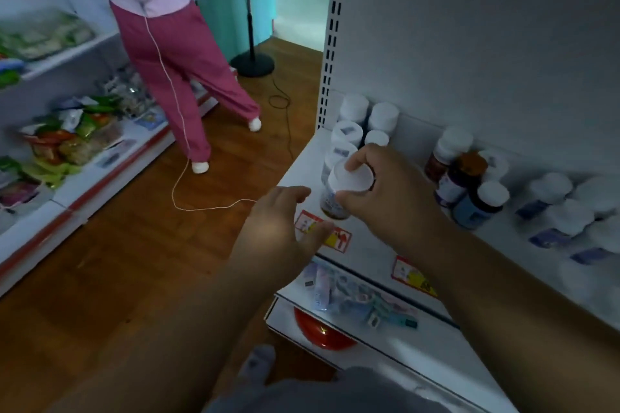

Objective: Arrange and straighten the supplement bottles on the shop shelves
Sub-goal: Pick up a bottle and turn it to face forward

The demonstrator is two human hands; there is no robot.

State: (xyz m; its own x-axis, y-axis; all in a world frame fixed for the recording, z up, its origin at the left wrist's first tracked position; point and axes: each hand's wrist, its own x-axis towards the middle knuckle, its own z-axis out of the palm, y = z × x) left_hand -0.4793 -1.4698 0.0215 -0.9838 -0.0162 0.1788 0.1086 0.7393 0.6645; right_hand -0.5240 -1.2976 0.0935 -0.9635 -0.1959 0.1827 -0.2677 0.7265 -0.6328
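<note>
An amber bottle (339, 198) with a white cap is gripped at the lid by the right hand (385, 191), fingers curled round it, at the front left corner of the shelf (375, 245). The left hand (285, 221) is held open just beside it, nothing in it. Behind, a white-capped row (362, 121) is already lined up — the mixed cluster (469, 178) and the blue-labelled bottles (563, 211) to the right look less orderly, so much seems left. The shelf lip is close under the bottle; bare room is seen between the groups.
</note>
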